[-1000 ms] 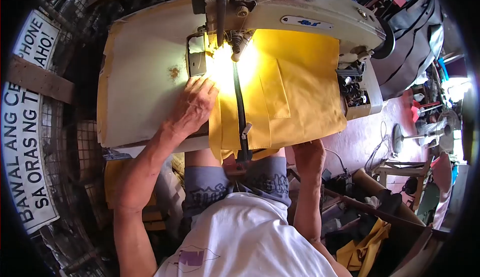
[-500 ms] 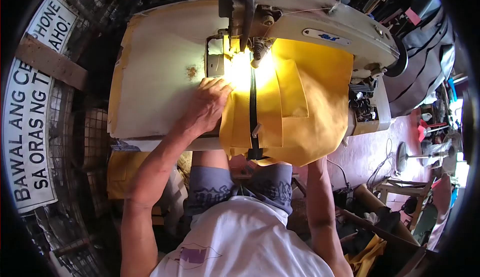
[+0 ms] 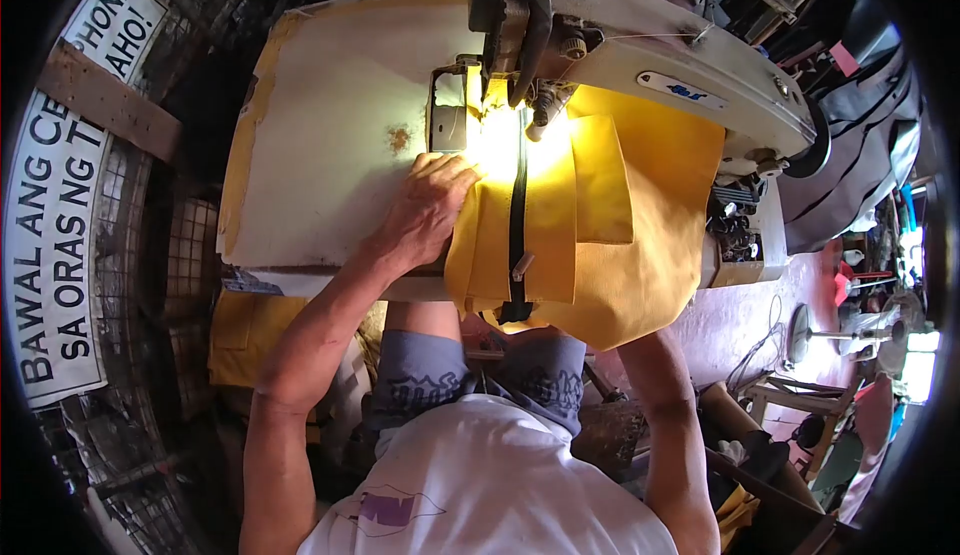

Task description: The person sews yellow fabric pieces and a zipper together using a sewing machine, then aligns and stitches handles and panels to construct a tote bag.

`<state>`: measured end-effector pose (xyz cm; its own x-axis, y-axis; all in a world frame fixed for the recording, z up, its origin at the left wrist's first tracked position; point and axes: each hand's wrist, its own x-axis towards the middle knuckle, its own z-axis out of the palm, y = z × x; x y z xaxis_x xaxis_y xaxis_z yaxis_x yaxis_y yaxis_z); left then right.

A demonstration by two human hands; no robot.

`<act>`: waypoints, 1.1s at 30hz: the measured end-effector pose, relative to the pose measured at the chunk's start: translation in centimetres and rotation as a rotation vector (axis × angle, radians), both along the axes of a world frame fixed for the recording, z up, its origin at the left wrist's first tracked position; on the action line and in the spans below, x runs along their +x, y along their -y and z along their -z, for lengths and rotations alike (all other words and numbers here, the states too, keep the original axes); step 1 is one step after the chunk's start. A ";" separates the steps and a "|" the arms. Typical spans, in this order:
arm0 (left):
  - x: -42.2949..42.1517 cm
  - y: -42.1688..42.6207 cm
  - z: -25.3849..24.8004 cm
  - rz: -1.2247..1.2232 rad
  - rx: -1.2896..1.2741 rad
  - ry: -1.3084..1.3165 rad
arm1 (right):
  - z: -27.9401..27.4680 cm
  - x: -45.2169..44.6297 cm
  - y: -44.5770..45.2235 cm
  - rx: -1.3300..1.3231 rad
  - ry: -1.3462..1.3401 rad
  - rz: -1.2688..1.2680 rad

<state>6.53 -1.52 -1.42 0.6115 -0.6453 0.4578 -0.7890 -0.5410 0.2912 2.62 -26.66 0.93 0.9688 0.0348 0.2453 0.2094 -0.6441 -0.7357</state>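
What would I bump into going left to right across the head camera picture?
Sign → left hand → zipper → yellow flap → fan.

"BAWAL ANG", "PHONE" on white sign (image 3: 58, 245)

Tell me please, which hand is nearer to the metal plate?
Left hand, by the near edge of the metal plate. The right hand is hidden under the yellow fabric, farther right.

Left hand (image 3: 428, 207) — at yellow fabric (image 3: 655, 255)
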 end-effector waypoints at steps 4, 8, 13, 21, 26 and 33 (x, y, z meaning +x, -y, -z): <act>0.1 0.1 -0.3 0.009 -0.028 -0.032 | -0.1 0.1 -0.1 0.005 -0.003 -0.003; 0.0 0.4 -1.9 0.000 -0.021 -0.097 | -0.3 0.0 -0.1 0.009 -0.006 -0.012; 0.2 0.1 -2.0 -0.018 0.042 -0.207 | -0.2 -0.1 -0.1 0.010 -0.007 -0.018; 0.9 0.0 -3.2 0.056 0.181 -0.062 | -0.8 -0.7 -0.1 0.016 0.002 -0.043; 0.5 0.7 -4.5 0.032 0.378 -0.133 | -2.3 -3.6 0.8 -0.003 0.004 -0.073; -1.5 1.9 -1.5 -0.117 0.313 0.049 | -6.5 -11.0 3.9 -0.027 -0.061 -0.128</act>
<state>5.04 -3.39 0.11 0.6722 -0.6857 0.2793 -0.7250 -0.6862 0.0602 -8.34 -30.55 7.38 0.9692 0.1649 0.1831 0.2463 -0.6350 -0.7322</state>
